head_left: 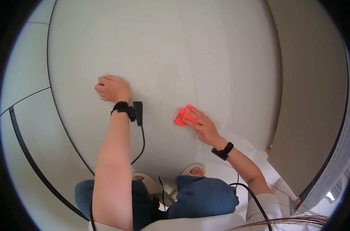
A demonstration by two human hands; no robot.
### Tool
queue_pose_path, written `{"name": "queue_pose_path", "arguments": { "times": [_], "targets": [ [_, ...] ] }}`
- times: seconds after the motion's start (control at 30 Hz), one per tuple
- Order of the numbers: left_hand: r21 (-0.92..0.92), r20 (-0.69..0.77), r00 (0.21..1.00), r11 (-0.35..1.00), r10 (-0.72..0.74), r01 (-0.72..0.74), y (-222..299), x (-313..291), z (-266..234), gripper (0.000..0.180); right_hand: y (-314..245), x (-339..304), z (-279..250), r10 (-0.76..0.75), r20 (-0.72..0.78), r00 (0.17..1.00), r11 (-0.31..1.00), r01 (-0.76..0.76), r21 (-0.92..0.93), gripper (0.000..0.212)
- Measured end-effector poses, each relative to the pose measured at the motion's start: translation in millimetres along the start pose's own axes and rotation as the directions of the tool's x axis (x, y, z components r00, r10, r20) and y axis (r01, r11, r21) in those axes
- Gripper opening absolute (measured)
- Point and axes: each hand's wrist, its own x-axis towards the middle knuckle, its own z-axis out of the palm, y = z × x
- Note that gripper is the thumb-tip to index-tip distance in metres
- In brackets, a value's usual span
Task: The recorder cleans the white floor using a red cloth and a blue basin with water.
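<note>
My right hand (203, 124) presses a bright orange-red cloth (180, 117) against a broad pale grey surface (152, 46), its fingers lying over the bunched fabric. To the left and a little farther up, my left hand (112, 88) rests on the same surface with its fingers curled into a loose fist. No object shows in it, though the palm side is hidden. Between and above the two hands, a faint darker, damp-looking patch (168, 76) marks the surface.
Each wrist wears a black band; the left one carries a black plug-like piece (138, 113) with a cable hanging down. A grey-brown panel (313, 77) stands on the right, and white panels with dark seams (32, 127) on the left. My knees and sandalled feet (194, 170) are below.
</note>
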Motion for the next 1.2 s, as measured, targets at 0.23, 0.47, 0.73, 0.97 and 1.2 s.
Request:
{"name": "queue_pose_path", "arguments": {
  "times": [0.23, 0.47, 0.73, 0.97, 1.2],
  "targets": [
    [0.02, 0.105, 0.994, 0.999, 0.028, -0.031, -32, 52, 27, 0.029, 101, -155, -40, 0.555, -0.734, 0.391, 0.753, -0.611, 0.244, 0.057],
    [-0.235, 0.188, 0.97, 0.966, 0.153, -0.107, -6, 18, 20, 0.03, 194, -277, -43, 0.608, -0.792, -0.06, 0.499, -0.747, 0.439, 0.06],
    [-0.593, 0.161, 0.95, 0.796, 0.269, -0.125, -63, -71, -35, 0.03, 54, -44, 26, 0.432, -0.506, 0.747, 0.881, -0.469, 0.061, 0.054],
    [-0.549, 0.242, 0.962, 0.835, 0.125, 0.03, -118, -107, -65, 0.026, 13, 10, 46, 0.245, -0.365, 0.898, 0.944, -0.307, -0.12, 0.059],
    [-0.624, 0.252, 0.967, 0.769, 0.035, 0.135, -144, -113, -54, 0.021, 153, 14, -48, 0.395, -0.758, 0.519, 0.755, -0.654, -0.054, 0.065]
  ]
}}
